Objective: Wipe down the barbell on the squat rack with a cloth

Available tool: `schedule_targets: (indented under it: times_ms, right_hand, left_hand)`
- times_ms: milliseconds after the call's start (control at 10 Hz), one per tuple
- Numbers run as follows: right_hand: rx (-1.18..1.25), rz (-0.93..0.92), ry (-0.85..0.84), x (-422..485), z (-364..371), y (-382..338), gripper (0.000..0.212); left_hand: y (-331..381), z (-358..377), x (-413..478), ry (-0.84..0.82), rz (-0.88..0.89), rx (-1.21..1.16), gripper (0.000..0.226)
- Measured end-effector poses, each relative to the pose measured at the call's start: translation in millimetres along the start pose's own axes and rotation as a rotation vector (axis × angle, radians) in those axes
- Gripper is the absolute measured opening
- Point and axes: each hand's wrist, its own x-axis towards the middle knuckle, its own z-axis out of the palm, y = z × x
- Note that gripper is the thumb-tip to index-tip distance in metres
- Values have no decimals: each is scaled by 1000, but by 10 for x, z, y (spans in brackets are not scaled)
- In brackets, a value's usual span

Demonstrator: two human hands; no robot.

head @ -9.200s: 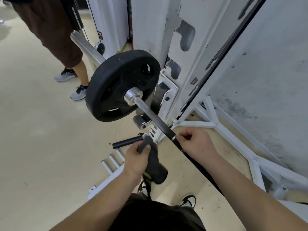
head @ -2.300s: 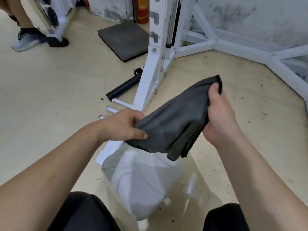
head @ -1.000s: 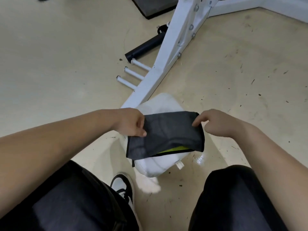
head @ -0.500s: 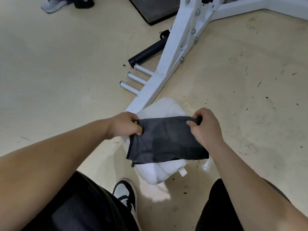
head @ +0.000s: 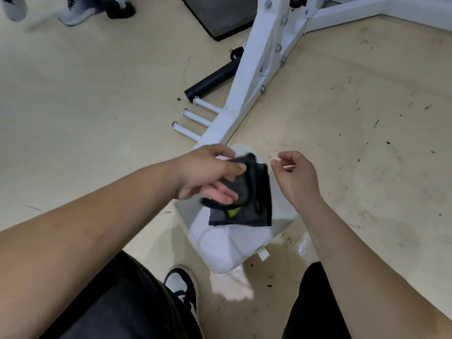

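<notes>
Right hand (head: pixel 297 178) released cloth (head: pixel 254 192) since last frame.
Left hand (head: pixel 208 172) pinches folded cloth above white bag (head: pixel 227 248); right hand loosely curled, empty, at cloth's 3 o'clock.

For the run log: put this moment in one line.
left hand: holds folded grey cloth | right hand: empty | cloth: over white bag | barbell: not visible

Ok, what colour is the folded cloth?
The cloth is dark grey with a small yellow-green patch; head view.
</notes>
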Motion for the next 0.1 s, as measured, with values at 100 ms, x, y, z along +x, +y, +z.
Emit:
schedule_targets:
  times_ms: [100]
  right_hand:
    - [-4, 24, 16, 3, -136, 38, 22]
  left_hand:
    - [37, 50, 49, -14, 48, -1, 35]
